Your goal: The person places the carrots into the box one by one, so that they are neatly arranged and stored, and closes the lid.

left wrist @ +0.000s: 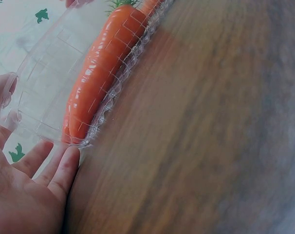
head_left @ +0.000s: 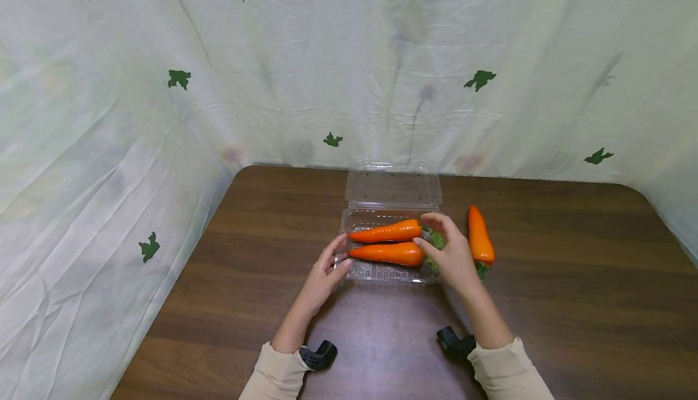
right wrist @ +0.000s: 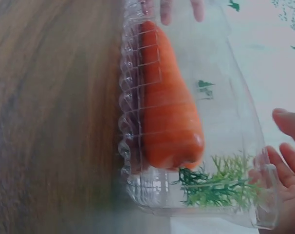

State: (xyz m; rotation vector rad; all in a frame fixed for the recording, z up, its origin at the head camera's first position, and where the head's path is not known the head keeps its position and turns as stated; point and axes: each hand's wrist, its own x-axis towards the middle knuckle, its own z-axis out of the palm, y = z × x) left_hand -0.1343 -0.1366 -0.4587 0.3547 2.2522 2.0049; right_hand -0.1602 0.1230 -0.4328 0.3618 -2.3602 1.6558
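Observation:
Two orange carrots lie side by side in a clear plastic clamshell box [head_left: 376, 275], tips to the left. The rear carrot [head_left: 387, 231] and the front carrot [head_left: 388, 254] have leafy green tops [right wrist: 220, 183] at the right end. My left hand [head_left: 325, 279] touches the box's left end, its fingers [left wrist: 64, 170] fairly straight against the wall and the thumb by the rim. Over the box's right end is my right hand [head_left: 454, 257], thumb and forefinger spread apart above the carrot tops, with nothing pinched between them.
The box's lid [head_left: 392, 188] stands open toward the back of the brown wooden table [head_left: 572, 279]. A third carrot [head_left: 480, 236] lies on the table just right of the box. A pale curtain [head_left: 305, 73] with green leaf prints hangs behind the table.

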